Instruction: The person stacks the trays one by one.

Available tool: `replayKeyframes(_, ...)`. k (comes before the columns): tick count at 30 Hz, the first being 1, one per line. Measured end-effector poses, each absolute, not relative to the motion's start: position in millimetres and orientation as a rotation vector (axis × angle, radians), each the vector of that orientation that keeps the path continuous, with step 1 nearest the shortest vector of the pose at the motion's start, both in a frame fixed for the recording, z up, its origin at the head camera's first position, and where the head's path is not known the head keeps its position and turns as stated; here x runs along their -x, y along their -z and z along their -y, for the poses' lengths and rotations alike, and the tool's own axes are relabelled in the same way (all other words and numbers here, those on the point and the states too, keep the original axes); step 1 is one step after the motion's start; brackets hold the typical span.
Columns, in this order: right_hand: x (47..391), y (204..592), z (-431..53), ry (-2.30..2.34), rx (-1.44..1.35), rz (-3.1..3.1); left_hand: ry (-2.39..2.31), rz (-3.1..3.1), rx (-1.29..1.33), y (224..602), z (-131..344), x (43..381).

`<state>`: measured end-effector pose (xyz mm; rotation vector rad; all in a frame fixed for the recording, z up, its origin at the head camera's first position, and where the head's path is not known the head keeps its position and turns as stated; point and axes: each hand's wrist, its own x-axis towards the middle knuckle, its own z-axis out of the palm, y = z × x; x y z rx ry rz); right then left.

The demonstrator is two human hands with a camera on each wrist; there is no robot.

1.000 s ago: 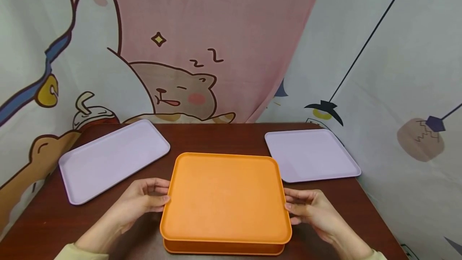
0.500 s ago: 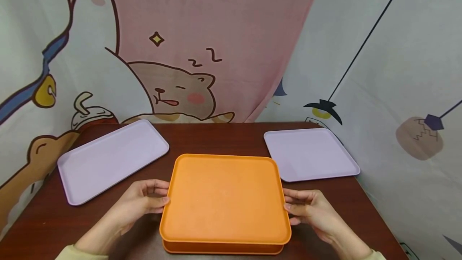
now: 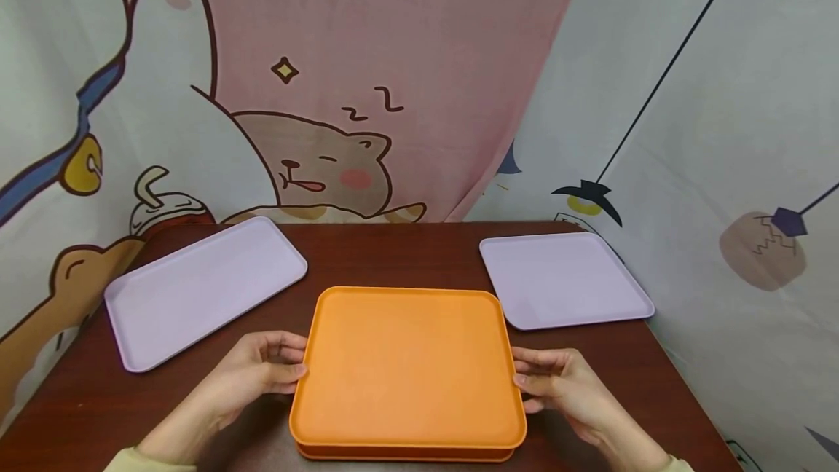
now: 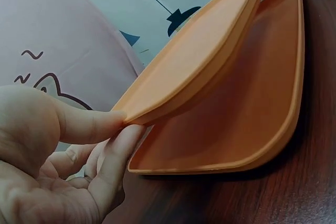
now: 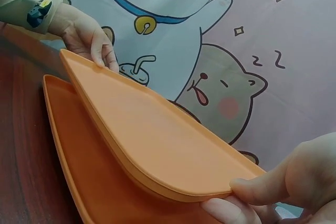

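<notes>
An upper orange tray (image 3: 406, 366) is pinched at its two short sides, thumbs on the rim and fingers beneath. My left hand (image 3: 252, 371) grips its left edge, and my right hand (image 3: 560, 383) its right edge. Below it, a second orange tray (image 4: 273, 93) lies on the table. In both wrist views a gap separates the two trays. From the head view, the upper one covers most of the lower tray, whose front edge alone shows. The right wrist view shows the upper tray's corner between my thumb and fingers (image 5: 262, 190).
On the dark wooden table (image 3: 393, 250), a long lilac tray (image 3: 206, 293) lies angled at the back left. Another lilac tray (image 3: 566, 279) lies at the back right, near the orange tray's far right corner. A cartoon-printed cloth (image 3: 419, 57) hangs behind.
Both hands have lowered the upper orange tray slightly toward the lower one, so less of the lower tray's front shows. The lilac trays have stayed in place.
</notes>
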<state>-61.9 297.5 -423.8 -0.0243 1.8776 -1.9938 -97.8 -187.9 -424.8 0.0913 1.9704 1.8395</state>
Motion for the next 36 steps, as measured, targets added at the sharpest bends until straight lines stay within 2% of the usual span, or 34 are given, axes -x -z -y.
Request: replayKeyframes(36,61,448,-291,1.958,-0.04,-1.9,-1.78,-1.978,-0.091,452,188,98)
